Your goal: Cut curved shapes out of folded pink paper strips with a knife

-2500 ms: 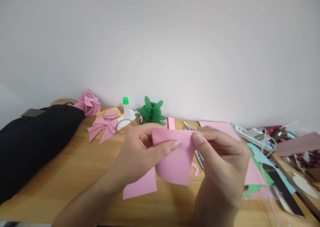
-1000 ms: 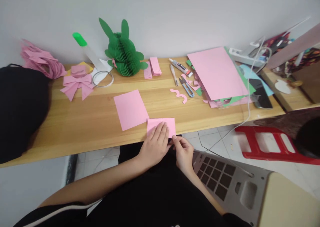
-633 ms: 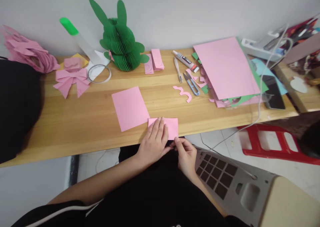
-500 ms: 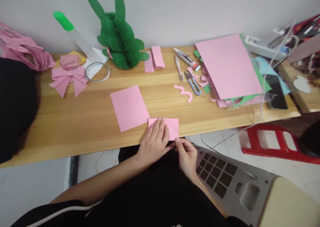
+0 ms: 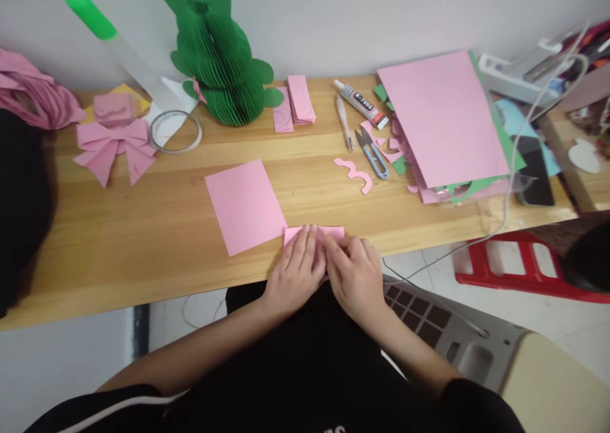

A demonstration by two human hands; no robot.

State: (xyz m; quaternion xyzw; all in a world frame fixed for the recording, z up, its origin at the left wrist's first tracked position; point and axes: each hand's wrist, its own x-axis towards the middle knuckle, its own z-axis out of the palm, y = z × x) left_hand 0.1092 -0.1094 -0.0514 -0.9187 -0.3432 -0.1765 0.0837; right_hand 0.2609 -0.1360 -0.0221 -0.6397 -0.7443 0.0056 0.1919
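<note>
A small folded pink paper (image 5: 333, 232) lies at the near edge of the wooden desk (image 5: 143, 229). My left hand (image 5: 298, 271) lies flat on its left part, fingers stretched out. My right hand (image 5: 355, 274) presses down on its right part, fingers resting on the paper beside the left hand. Most of the paper is hidden under both hands. A pink paper square (image 5: 244, 204) lies flat just to the left of them.
Behind are a green honeycomb paper figure (image 5: 216, 51), a glue stick with a green cap (image 5: 119, 42), a tape ring (image 5: 175, 131), pink bows (image 5: 112, 147), folded pink strips (image 5: 300, 99), a glue tube (image 5: 362, 104), snips (image 5: 372, 153), and stacked pink and green sheets (image 5: 443, 115). A red stool (image 5: 515, 268) stands below.
The paper went from held up in both hands to lying on the desk edge. My right hand moved from pinching its near corner onto its top. The view tilted down.
</note>
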